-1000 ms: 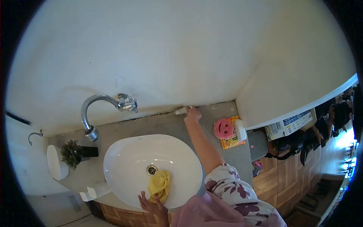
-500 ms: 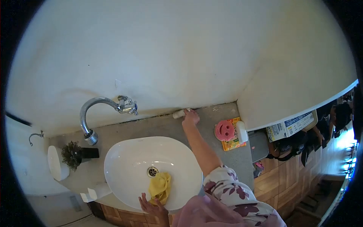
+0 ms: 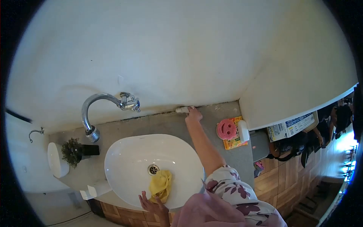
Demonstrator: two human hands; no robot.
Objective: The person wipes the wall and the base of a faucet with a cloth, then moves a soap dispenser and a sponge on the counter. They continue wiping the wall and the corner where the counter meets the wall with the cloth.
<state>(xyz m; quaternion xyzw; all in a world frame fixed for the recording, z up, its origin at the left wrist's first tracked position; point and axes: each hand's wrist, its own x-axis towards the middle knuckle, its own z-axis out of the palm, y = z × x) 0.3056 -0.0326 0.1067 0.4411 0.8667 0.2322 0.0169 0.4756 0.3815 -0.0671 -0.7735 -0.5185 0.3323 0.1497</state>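
At the seam where the counter meets the wall, my right hand (image 3: 194, 114) is closed around a small off-white object (image 3: 182, 110), rounded and stubby. Its kind does not show, since my fingers cover one end. My left hand (image 3: 152, 203) is at the front rim of the white oval sink (image 3: 126, 145), fingers spread. Right beside those fingers a crumpled yellow cloth (image 3: 161, 185) lies in the basin, just below the metal drain (image 3: 153, 169).
A curved chrome faucet (image 3: 103, 97) projects from the wall. Left on the counter stand a potted plant (image 3: 72, 152) and a white dish (image 3: 55, 160). At right, a pink smiley sponge (image 3: 227, 129) and a white bottle (image 3: 243, 131) rest by an orange packet (image 3: 233, 144).
My view has shifted slightly. The right hand stays at the wall seam with the off-white object, and the left hand remains beside the yellow cloth.
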